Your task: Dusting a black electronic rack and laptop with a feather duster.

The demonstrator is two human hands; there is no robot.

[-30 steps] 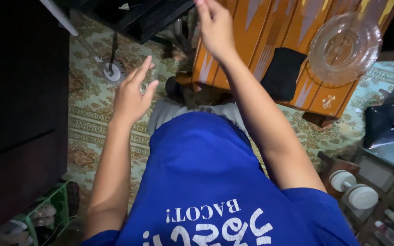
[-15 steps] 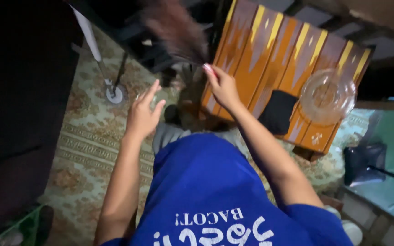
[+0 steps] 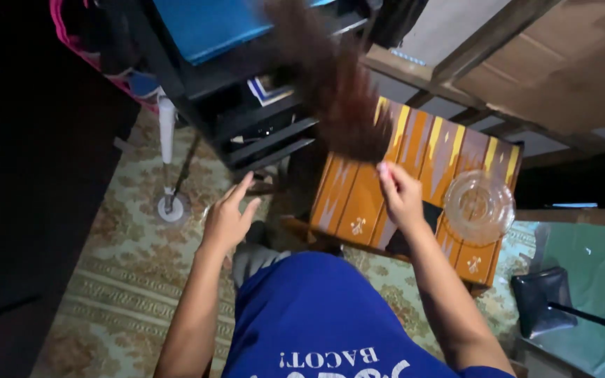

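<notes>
Since the earlier frame, the brown feather duster [image 3: 337,98] had swung up and rightward above the table. My right hand [image 3: 400,196] was clenched around its handle end, over the orange patterned table [image 3: 358,203]. My left hand [image 3: 229,217] hung released, fingers spread, holding nothing, above the patterned carpet [image 3: 127,259]. Beyond my right hand, a clear glass dish [image 3: 477,206] sat on the table.

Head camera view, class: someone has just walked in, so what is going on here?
A person in a blue shirt stands over a small table with an orange patterned cloth. The right hand is raised above it, gripping a dark brown feather duster, blurred with motion. The left hand hangs open over the patterned carpet, holding nothing. A clear glass dish sits on the table.
</notes>
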